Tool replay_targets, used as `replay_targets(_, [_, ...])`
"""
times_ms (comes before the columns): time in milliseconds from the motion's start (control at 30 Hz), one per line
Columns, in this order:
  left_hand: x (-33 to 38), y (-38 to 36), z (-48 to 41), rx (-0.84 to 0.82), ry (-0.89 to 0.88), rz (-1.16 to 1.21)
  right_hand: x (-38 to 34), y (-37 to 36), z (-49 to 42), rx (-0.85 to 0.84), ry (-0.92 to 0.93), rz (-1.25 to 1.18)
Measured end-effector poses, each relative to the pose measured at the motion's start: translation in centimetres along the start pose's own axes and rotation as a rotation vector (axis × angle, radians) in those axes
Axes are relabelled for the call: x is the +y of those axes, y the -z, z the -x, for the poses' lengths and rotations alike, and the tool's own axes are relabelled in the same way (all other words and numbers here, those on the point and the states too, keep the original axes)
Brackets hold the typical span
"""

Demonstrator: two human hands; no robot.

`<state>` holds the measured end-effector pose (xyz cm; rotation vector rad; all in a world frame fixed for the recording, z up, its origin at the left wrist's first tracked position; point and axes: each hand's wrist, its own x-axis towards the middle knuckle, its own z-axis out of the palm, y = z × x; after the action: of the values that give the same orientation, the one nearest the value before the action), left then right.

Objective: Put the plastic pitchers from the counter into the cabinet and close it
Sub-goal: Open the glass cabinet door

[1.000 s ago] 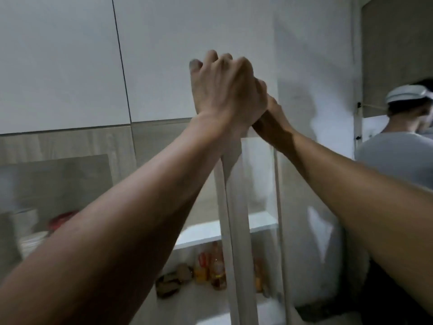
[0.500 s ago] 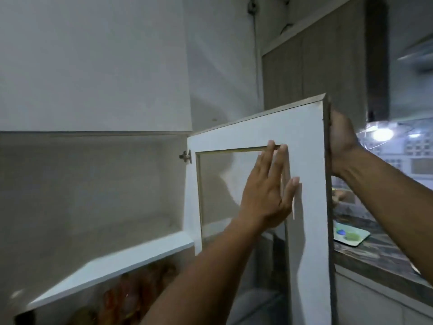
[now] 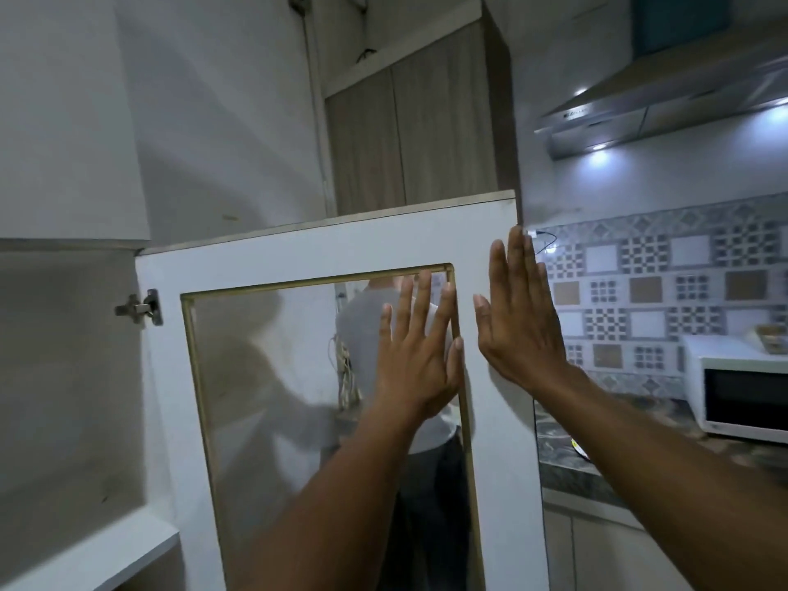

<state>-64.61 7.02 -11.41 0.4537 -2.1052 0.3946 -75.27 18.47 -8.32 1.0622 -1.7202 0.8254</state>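
A white cabinet door (image 3: 324, 253) with a glass pane stands swung wide open, hinged on its left side. My left hand (image 3: 420, 356) lies flat with spread fingers against the pane near its right frame. My right hand (image 3: 518, 317) is flat against the door's right white stile, fingers pointing up. Neither hand holds anything. The open cabinet (image 3: 64, 377) is at the left, with a white shelf (image 3: 106, 556) low down. No pitcher is in view.
A person in a grey top (image 3: 362, 330) shows through the glass. A white microwave (image 3: 742, 390) sits on the dark stone counter (image 3: 567, 462) at the right, under a range hood (image 3: 665, 100) and patterned tiles. A wood-look tall cabinet (image 3: 413, 134) rises behind the door.
The door has swung further open. My right hand let go of the door's outer edge and now lies flat on its face. The view turned right, showing the counter and microwave.
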Motion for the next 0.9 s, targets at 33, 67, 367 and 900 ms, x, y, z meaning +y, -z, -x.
replay_targets(33, [-0.4, -0.5, -0.1, 0.016, -0.012, -0.007, 0.4, -0.4, 0.1, -0.007, 0.018, 0.053])
replay_targets(67, [-0.7, -0.9, -0.1, 0.033, -0.022, -0.014, 0.7, -0.6, 0.0, -0.012, 0.025, 0.09])
replay_targets(367, [-0.8, -1.1, -0.1, 0.021, -0.024, -0.001, 0.7, -0.7, 0.1, -0.02, 0.003, 0.197])
replay_targets(900, [-2.8, 17.3, 13.7, -0.519, 0.262, -0.216, -7.3, 9.4, 2.3, -0.285, 0.179, 0.016])
